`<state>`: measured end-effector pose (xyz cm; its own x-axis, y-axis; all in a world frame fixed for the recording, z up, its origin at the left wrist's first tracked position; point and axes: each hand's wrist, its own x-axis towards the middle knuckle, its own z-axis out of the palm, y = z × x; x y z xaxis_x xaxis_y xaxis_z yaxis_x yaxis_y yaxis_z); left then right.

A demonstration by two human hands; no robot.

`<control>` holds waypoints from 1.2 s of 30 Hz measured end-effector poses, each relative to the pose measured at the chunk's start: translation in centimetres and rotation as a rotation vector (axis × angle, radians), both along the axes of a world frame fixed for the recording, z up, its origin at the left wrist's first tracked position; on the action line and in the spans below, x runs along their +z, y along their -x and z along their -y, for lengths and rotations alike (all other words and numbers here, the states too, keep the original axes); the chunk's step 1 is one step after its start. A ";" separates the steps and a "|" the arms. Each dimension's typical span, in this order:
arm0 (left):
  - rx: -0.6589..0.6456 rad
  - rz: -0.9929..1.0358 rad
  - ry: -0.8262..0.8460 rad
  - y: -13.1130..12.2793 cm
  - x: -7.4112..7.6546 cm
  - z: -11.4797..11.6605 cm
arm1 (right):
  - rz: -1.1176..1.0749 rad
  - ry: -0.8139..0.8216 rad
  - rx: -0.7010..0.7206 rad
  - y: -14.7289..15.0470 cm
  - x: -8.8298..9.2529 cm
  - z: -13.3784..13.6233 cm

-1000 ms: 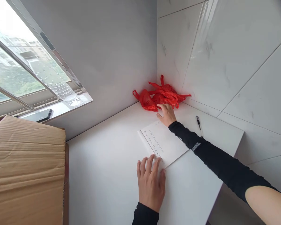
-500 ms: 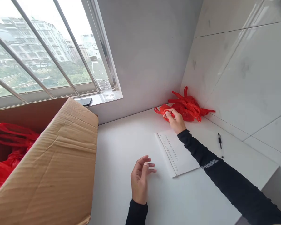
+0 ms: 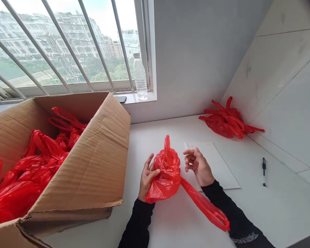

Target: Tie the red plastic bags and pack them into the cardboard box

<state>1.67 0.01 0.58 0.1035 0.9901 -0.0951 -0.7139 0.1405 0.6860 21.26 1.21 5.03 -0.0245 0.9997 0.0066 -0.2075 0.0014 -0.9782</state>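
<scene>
A red plastic bag point(image 3: 165, 175) is held up over the white table in front of me. My left hand point(image 3: 147, 179) grips its left side, thumb across the front and the other fingers behind it. One handle of the bag sticks up, and the other trails down to the right across my right sleeve. Just right of the bag, my right hand point(image 3: 198, 167) is apart from it, fingers loosely curled and spread with nothing in them. Under that hand lies a notebook point(image 3: 219, 165), partly hidden by the hand and forearm.
To the left stands an open cardboard box point(image 3: 93, 155) with red plastic bags point(image 3: 46, 162) inside. More red bags point(image 3: 226, 120) are heaped in the back right corner. A pen point(image 3: 264, 172) lies at right. On the windowsill are a water bottle point(image 3: 140, 79) and a phone point(image 3: 121, 99).
A red bag has come from the corner heap to in front of me. My left hand has taken hold of it, and my right hand has let go. The view has shifted left.
</scene>
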 end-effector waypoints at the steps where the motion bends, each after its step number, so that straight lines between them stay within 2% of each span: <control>1: 0.007 -0.017 -0.011 0.2 0.2 0.0 | 0.051 0.013 0.006 0.1 -0.7 -0.2; 4: -0.009 -0.074 -0.034 -0.1 0.7 0.0 | 0.223 -0.017 0.106 0.9 -1.7 -0.1; 6: -0.033 -0.155 -0.055 -0.7 0.8 0.2 | 0.280 -0.084 0.109 1.4 -1.7 0.1; 10: -0.065 -0.372 -0.123 -1.9 0.7 0.6 | 0.259 -0.151 0.044 1.5 -0.9 0.6; 13: -0.060 -0.438 -0.133 -2.3 0.5 0.7 | 0.183 -0.149 0.014 1.0 -0.5 0.7; 16: 0.009 -0.422 -0.136 -2.3 0.1 0.7 | 0.125 -0.077 0.011 0.6 -0.8 0.6; 18: 0.048 -0.375 -0.134 -2.1 -0.2 0.6 | 0.165 -0.048 0.024 0.3 -1.1 0.4; 24: 0.054 -0.285 -0.108 -2.1 -0.5 0.6 | 0.275 -0.128 0.292 0.3 -1.9 0.0; 31: -0.015 -0.386 -0.132 -2.6 -0.4 0.8 | 0.262 -0.144 0.152 0.5 -2.0 0.1; 36: 0.091 -0.358 -0.110 -2.5 -0.8 0.6 | 0.221 -0.063 0.127 0.7 -1.6 0.4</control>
